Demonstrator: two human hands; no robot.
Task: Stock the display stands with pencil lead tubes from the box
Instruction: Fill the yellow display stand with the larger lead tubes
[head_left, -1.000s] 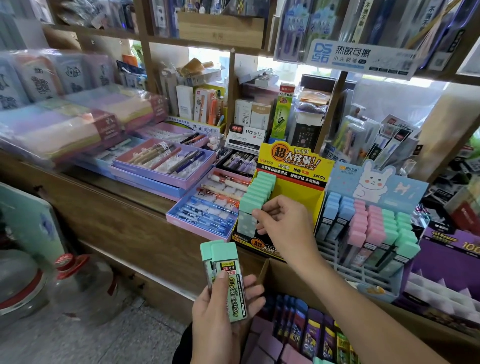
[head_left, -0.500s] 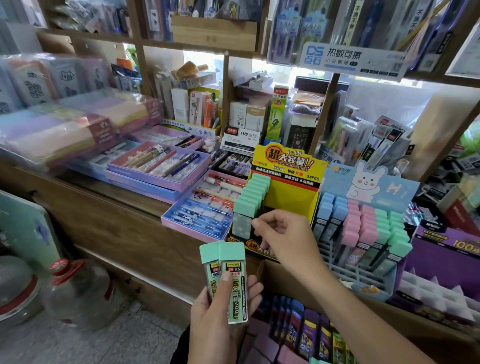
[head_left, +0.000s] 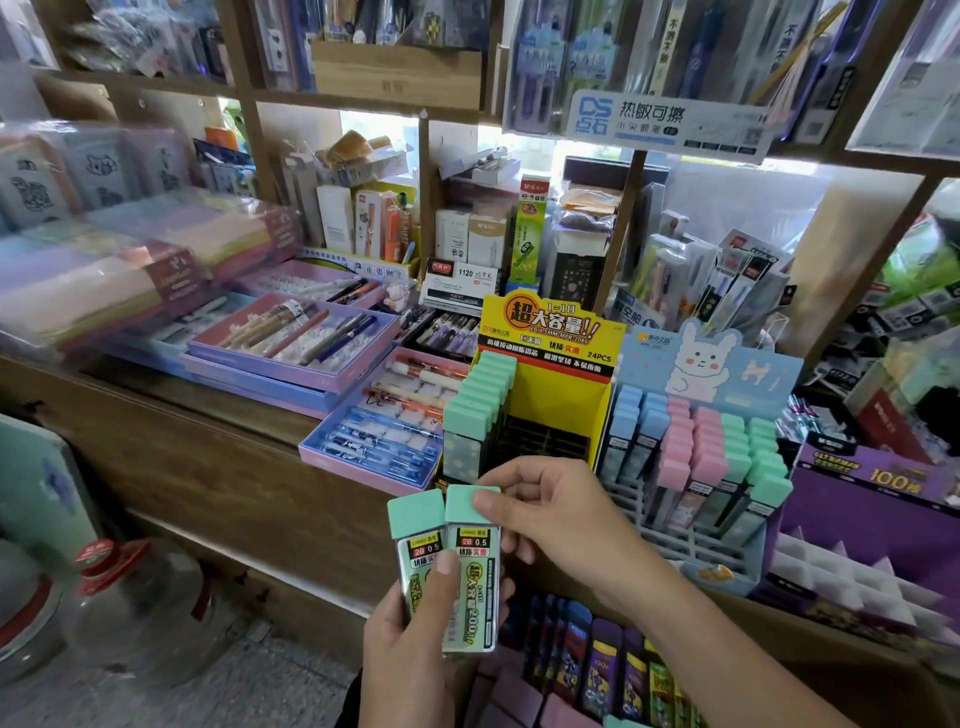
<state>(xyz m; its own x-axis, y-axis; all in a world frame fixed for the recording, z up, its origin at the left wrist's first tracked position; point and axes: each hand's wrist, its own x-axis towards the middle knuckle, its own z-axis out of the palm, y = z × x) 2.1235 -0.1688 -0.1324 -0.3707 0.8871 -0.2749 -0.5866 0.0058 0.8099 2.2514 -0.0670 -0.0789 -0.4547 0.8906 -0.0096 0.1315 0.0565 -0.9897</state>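
Note:
My left hand (head_left: 415, 639) holds two green-capped pencil lead tubes (head_left: 447, 561) upright, side by side, in front of the shelf. My right hand (head_left: 550, 509) pinches the green cap of the right-hand tube with thumb and fingers. Just behind stands the yellow display stand (head_left: 550, 384), with a row of green-capped tubes (head_left: 480, 400) along its left side and dark bare slots to their right. Beside it on the right is the light blue rabbit display stand (head_left: 701, 369), filled with blue, pink and green-capped tubes. The cardboard box (head_left: 597, 660) below holds purple and green tubes.
Pink and blue pen trays (head_left: 332, 364) lie on the wooden shelf (head_left: 208, 457) to the left. A purple display (head_left: 872, 499) stands on the right. A clear water jug with a red cap (head_left: 124, 597) stands on the floor at lower left. Stationery packs fill the upper shelves.
My right hand has left the green tubes in the yellow stand and come back down to the tubes in my left hand, gripping the cap of the right one.

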